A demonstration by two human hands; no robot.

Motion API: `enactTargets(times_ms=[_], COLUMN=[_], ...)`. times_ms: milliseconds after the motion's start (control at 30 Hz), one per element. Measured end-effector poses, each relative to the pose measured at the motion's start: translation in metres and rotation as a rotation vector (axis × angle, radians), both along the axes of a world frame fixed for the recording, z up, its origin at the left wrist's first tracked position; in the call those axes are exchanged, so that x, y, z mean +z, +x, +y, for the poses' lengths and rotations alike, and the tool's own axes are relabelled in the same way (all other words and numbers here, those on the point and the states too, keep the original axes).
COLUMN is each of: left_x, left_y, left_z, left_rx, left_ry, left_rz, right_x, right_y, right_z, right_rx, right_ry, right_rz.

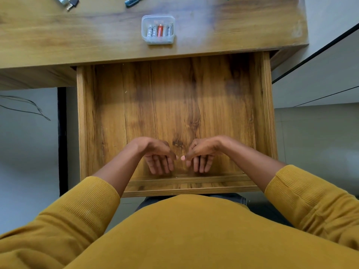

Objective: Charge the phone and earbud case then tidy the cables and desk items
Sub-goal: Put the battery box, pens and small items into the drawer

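A wooden desk drawer (268, 113) stands pulled far out toward me, its inside bare. My left hand (158, 155) and my right hand (201, 155) hang side by side just above the drawer's front wall, fingers loosely curled downward, holding nothing. On the desk top (58, 39) above the drawer sits a clear plastic box (158, 40) with several batteries, one of them orange. No phone or earbud case shows in this view.
At the desk's far edge lie a white plug with a black part (68, 1) at the left and a teal pen (134, 0) in the middle. Thin dark cables (29, 107) hang below the desk at the left. Grey floor lies on both sides.
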State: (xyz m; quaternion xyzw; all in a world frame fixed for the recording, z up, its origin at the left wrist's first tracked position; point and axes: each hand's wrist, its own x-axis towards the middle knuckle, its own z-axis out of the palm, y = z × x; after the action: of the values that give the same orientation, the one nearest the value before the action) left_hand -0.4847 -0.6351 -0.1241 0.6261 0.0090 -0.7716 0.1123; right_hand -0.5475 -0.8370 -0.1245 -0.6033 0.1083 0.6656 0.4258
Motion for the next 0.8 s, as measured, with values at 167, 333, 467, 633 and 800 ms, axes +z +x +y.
enactTargets(times_ms=[167, 333, 467, 633, 800], left_x=[0.016, 0.055, 0.080, 0.090, 0.098], left_y=[0.022, 0.078, 0.119, 0.148, 0.170], left_z=[0.015, 0.017, 0.007, -0.010, -0.028], left_rx=[0.435, 0.688, 0.697, 0.861, 0.916], left_ry=[-0.279, -0.461, -0.493, -0.419, -0.380], left_rz=[-0.365, -0.695, -0.919, -1.318, -1.411], right_x=[0.023, 0.067, 0.093, 0.103, 0.098], right_y=[0.024, 0.077, 0.122, 0.166, 0.194], right_z=[-0.013, -0.023, -0.025, -0.023, -0.015], right_rx=[-0.191, -0.446, -0.643, -0.827, -0.904], right_ry=[-0.115, -0.146, -0.227, -0.341, -0.399], right_rz=[-0.328, -0.711, -0.956, -1.101, -1.078])
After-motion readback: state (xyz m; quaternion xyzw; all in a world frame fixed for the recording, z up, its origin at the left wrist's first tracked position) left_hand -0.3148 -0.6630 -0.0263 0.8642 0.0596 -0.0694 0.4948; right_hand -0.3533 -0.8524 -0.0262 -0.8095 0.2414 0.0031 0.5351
